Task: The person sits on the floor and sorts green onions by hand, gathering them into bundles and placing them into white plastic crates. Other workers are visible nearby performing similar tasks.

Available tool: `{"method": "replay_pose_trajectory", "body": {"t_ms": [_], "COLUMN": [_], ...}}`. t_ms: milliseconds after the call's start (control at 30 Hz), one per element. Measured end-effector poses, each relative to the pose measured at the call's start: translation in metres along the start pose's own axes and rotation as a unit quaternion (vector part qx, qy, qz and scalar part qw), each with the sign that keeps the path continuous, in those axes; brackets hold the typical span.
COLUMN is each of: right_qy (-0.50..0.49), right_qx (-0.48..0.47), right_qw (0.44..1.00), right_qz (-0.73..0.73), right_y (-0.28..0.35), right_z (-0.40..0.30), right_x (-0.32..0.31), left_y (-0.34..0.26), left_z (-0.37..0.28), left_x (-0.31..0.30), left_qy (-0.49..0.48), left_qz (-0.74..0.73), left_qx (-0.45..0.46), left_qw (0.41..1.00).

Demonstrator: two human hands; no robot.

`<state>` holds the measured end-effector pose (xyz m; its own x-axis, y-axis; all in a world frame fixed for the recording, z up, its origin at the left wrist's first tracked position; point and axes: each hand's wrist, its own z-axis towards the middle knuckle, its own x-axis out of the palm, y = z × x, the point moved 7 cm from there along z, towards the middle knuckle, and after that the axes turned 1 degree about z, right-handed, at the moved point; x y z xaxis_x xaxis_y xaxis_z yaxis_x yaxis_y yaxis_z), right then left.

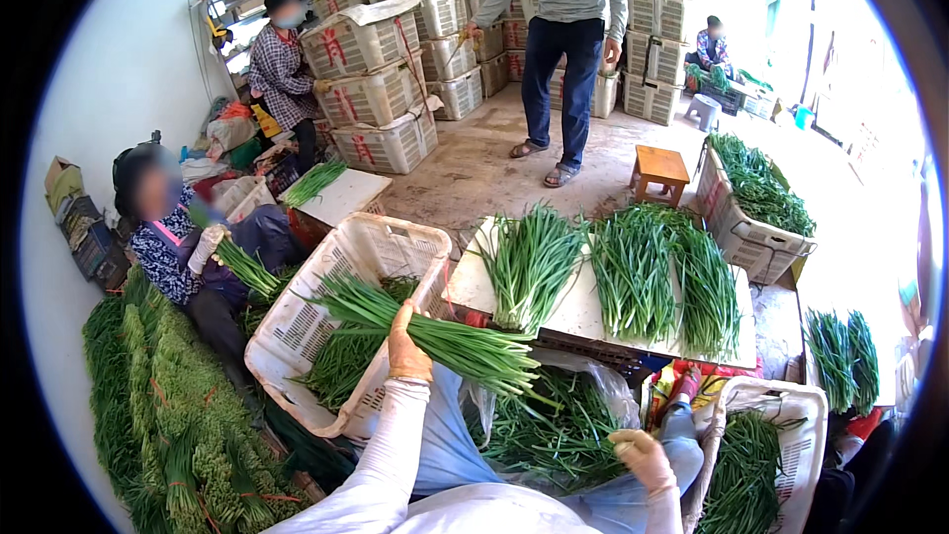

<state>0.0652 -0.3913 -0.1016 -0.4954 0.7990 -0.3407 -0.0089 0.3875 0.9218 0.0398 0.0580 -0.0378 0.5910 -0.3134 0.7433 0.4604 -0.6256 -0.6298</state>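
Observation:
My left hand, in a tan glove, is closed around the middle of a bunch of long green garlic chives. The bunch lies level, its leafy end over a white plastic crate, its paler stems pointing right. Lower right, my right hand, also gloved, is raised with curled fingers beside loose chives in a clear plastic bag; whether it pinches anything is not plain. Sorted bunches lie on a white board in front of me.
A co-worker sits at left holding chives, beside heaped bundles. Another crate of chives stands lower right, a filled one beyond the board, near a wooden stool. A person stands before stacked crates.

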Motion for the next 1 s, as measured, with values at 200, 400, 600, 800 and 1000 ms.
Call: {"method": "replay_pose_trajectory", "body": {"t_ms": [200,400,600,800,1000], "right_qy": [-0.025,-0.068,-0.022,-0.016,0.019], "right_qx": [-0.224,-0.236,-0.022,0.015,0.003], "right_qw": [0.974,0.969,0.907,0.77,0.807], "right_qz": [-0.006,-0.025,0.42,0.638,0.59], "right_y": [0.104,0.126,0.066,0.043,0.069], "right_z": [0.031,0.055,0.056,0.06,0.098], "right_x": [0.027,0.071,0.083,0.07,0.059], "left_y": [0.054,0.118,0.163,0.146,0.106], "left_z": [-0.045,-0.121,-0.141,-0.129,-0.056], "left_x": [0.057,0.127,0.16,0.138,0.026], "left_qy": [0.073,0.168,0.371,0.415,0.219], "left_qz": [0.156,0.177,0.191,0.252,0.294], "left_qx": [-0.029,-0.114,-0.205,-0.116,-0.154], "left_qw": [0.985,0.963,0.885,0.867,0.918]}}
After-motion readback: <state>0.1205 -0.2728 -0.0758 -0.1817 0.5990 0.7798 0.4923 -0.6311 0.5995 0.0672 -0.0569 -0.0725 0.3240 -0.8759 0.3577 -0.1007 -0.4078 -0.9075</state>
